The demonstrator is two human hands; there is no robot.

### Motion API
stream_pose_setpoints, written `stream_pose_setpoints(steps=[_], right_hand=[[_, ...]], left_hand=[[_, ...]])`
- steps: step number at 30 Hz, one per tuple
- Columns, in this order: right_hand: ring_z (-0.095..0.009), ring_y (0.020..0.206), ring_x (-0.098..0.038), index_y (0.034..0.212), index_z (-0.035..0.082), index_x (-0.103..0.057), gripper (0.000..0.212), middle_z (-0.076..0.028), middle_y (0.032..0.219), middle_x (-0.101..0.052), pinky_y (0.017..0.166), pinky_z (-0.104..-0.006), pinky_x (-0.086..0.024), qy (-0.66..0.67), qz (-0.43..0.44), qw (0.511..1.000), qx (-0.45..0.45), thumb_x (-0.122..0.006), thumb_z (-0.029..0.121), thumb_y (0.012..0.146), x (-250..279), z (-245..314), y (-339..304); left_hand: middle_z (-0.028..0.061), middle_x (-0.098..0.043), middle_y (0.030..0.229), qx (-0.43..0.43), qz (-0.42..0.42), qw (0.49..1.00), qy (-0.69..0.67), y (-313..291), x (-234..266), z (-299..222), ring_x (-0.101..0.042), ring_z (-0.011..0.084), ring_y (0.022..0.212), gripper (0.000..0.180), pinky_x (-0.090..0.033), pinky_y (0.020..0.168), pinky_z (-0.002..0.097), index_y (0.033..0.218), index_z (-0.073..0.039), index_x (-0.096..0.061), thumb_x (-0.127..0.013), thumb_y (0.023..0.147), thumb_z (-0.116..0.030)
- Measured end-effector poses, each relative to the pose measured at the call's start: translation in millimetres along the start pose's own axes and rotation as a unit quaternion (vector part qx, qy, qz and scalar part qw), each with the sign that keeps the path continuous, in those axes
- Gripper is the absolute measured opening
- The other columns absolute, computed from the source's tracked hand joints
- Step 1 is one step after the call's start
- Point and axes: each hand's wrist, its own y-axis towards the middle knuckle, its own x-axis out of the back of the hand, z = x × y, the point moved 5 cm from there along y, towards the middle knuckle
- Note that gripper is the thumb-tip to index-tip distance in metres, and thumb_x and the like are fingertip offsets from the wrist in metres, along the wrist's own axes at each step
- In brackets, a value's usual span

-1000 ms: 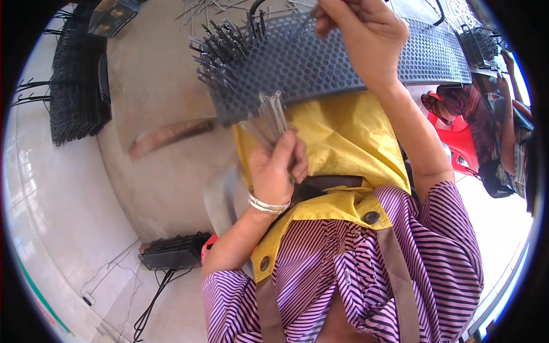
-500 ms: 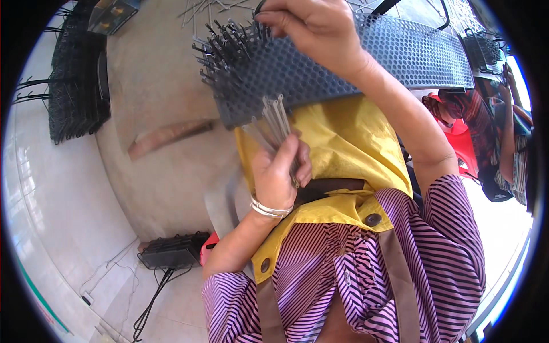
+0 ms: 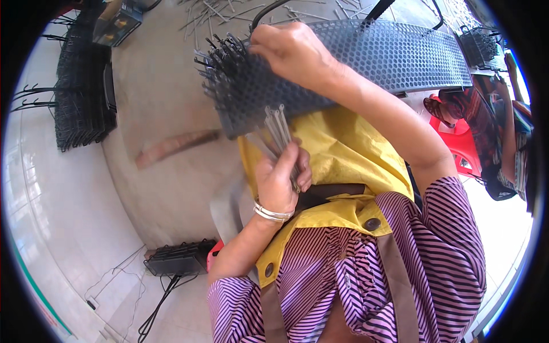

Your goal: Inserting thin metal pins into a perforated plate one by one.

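Observation:
My left hand (image 3: pixel 281 180) is closed around a bundle of thin grey metal strips (image 3: pixel 277 127) with small holes at their tips, held upright over my yellow apron (image 3: pixel 343 134). In front of me lies a long dark panel (image 3: pixel 372 66) full of round holes. Black rods (image 3: pixel 224 57) stand crowded in its left end. My right hand (image 3: pixel 293 50) is over the panel just right of those rods, its fingers bent together in a pinch. What the fingertips hold, if anything, is hidden.
Loose metal strips (image 3: pixel 214 12) are scattered on the floor beyond the panel. Black racks (image 3: pixel 86 97) are stacked at the left, with another black rack (image 3: pixel 180 257) at the lower left. A wooden piece (image 3: pixel 177 147) lies left of the panel. Another person sits by a red stool (image 3: pixel 460 140) at the right.
My right hand has come down nearer to the panel beside the black rods. My left hand keeps its hold on the strips. The whole view has shifted slightly.

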Motion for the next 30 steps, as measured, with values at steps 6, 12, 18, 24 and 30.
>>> stream_pose_setpoints(steps=[6,12,18,24,30], right_hand=[[-0.032,0.054,-0.054,0.095,0.008,-0.056,0.024,-0.015,0.060,-0.054,0.050,-0.0386,-0.044,0.021,-0.018,1.000,-0.004,-0.061,0.015,0.073,6.3,2.7,-9.8],[-0.033,0.055,-0.055,0.093,0.006,-0.053,0.022,-0.015,0.059,-0.055,0.050,-0.0410,-0.043,-0.002,0.147,0.989,0.014,-0.057,0.015,0.073,-9.6,24.1,2.4],[-0.032,0.055,-0.055,0.085,0.006,-0.057,0.015,-0.015,0.054,-0.052,0.051,-0.0396,-0.043,0.056,0.063,0.996,0.027,-0.056,0.009,0.070,-4.9,17.2,-5.2],[-0.021,0.047,-0.054,0.088,0.003,-0.059,0.017,-0.012,0.054,-0.054,0.048,-0.0295,-0.043,0.163,0.006,0.976,-0.141,-0.062,0.012,0.074,22.3,7.7,-33.0],[-0.005,0.053,-0.051,0.096,-0.001,-0.057,0.025,-0.002,0.067,-0.059,0.045,-0.0181,-0.040,0.305,0.186,0.888,-0.289,-0.064,0.009,0.074,22.3,27.1,-63.8]], left_hand=[[0.0043,-0.045,0.065,0.009,-0.009,1.000,0.004,2.4,0.3,0.8,-0.037,0.0108,0.041,0.017,-0.030,0.037,0.0239,0.095,-0.007,-0.046,-0.050,0.086,-0.021],[0.0044,-0.045,0.066,0.020,-0.006,1.000,-0.001,2.2,-0.3,2.2,-0.037,0.0110,0.042,0.014,-0.030,0.037,0.0240,0.095,-0.008,-0.047,-0.049,0.086,-0.019],[0.0046,-0.045,0.066,0.019,-0.007,1.000,-0.008,3.8,1.5,1.7,-0.037,0.0113,0.042,0.014,-0.030,0.037,0.0239,0.096,-0.009,-0.047,-0.048,0.086,-0.019],[0.0048,-0.045,0.066,0.015,-0.003,1.000,-0.013,3.3,0.8,0.1,-0.037,0.0112,0.042,0.015,-0.030,0.037,0.0239,0.097,-0.009,-0.048,-0.048,0.087,-0.020],[0.0058,-0.046,0.067,0.003,0.052,0.998,-0.030,2.2,-1.8,-1.7,-0.038,0.0111,0.042,0.018,-0.029,0.037,0.0238,0.099,-0.007,-0.046,-0.046,0.088,-0.020]])
